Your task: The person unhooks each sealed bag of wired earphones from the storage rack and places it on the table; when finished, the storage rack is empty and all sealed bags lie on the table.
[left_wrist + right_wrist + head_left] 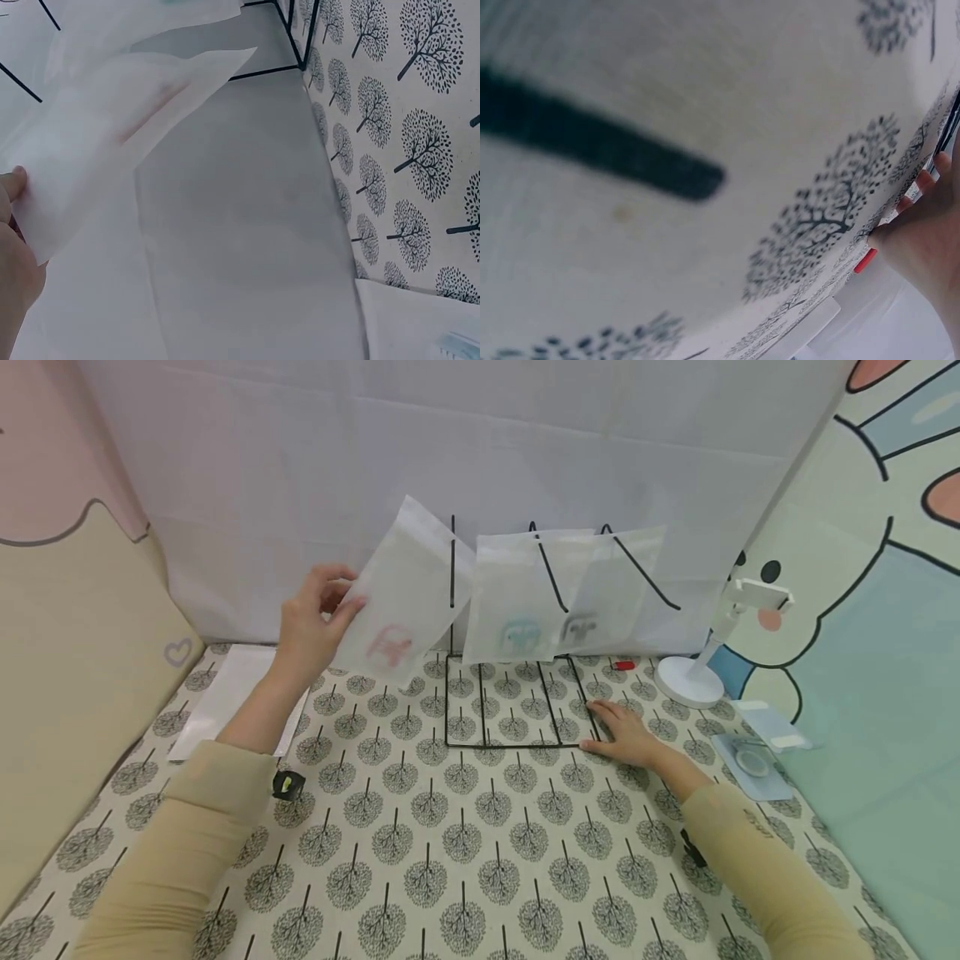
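My left hand (311,618) pinches the left edge of a frosted zip bag (408,597) between thumb and fingers. The bag tilts and shows a reddish shape low down; its top right overlaps the left prong of a black wire rack (540,746). From the other two prongs hang a frosted bag with a teal shape (502,597) and, partly hidden behind it, one with a dark shape (622,585). In the left wrist view, fingertips (19,176) grip the bag's edge. My right hand (626,735) rests at the right side of the rack's base, fingers extended.
A white packet (225,697) lies left, beneath my left forearm. Rightward stand a white phone stand (690,681) and a pale blue packet with a round piece (752,764). A small red object (624,666) lies behind the rack's base. White cloth (300,485) rises at the back.
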### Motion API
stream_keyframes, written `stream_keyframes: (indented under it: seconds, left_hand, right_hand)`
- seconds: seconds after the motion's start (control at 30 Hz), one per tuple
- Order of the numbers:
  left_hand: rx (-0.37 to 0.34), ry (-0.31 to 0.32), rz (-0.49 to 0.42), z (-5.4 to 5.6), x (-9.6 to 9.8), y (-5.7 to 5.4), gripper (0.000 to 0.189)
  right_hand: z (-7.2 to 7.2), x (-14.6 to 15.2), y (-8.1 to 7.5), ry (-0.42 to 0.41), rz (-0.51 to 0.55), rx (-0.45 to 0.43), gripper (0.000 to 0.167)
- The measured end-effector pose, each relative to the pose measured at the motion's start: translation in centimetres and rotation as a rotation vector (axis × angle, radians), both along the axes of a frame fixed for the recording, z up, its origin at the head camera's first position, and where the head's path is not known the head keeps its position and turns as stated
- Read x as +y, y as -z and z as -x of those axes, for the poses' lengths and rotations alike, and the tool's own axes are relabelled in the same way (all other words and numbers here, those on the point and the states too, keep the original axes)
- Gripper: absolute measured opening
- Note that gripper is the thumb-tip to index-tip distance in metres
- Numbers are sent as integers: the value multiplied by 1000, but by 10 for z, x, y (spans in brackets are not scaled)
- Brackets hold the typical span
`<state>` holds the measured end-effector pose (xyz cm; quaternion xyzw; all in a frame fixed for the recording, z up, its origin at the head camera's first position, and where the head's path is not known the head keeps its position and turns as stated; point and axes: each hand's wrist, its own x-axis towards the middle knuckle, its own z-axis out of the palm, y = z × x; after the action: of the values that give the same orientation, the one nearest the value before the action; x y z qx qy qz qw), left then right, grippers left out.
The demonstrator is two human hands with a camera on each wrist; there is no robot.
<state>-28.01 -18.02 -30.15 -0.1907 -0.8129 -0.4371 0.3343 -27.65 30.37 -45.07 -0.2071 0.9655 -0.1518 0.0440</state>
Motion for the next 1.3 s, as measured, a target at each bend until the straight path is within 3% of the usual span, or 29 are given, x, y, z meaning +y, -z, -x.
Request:
stream_keyframes:
  seconds: [0.13, 0.27, 0.53, 0.77, 0.9, 1.03, 1.3]
  left_hand:
    - [66, 15, 70, -2, -2, -2, 23]
    - [91, 37, 116, -4, -4, -3, 27]
    - [70, 123, 175, -12, -7, -6, 44]
    - [-4, 148, 357, -23, -14, -14, 73]
    - [6, 156, 442, -28, -20, -21, 81]
    - [23, 160, 486, -29, -25, -29, 83]
    - [-37, 168, 540, -25, -35, -43, 85]
  right_hand:
    - [-1, -1, -2, 2, 1, 1, 82]
    - [-2, 0, -3, 1, 4, 1, 82]
    - [-3, 1, -1, 0, -9, 6, 81]
    - [-2, -1, -2, -4, -1, 0, 81]
    - [-1, -1, -1, -7, -5, 5, 81]
    - [0, -1, -1, -6, -8, 7, 81]
    - [-1, -1, -3, -2, -9, 3, 81]
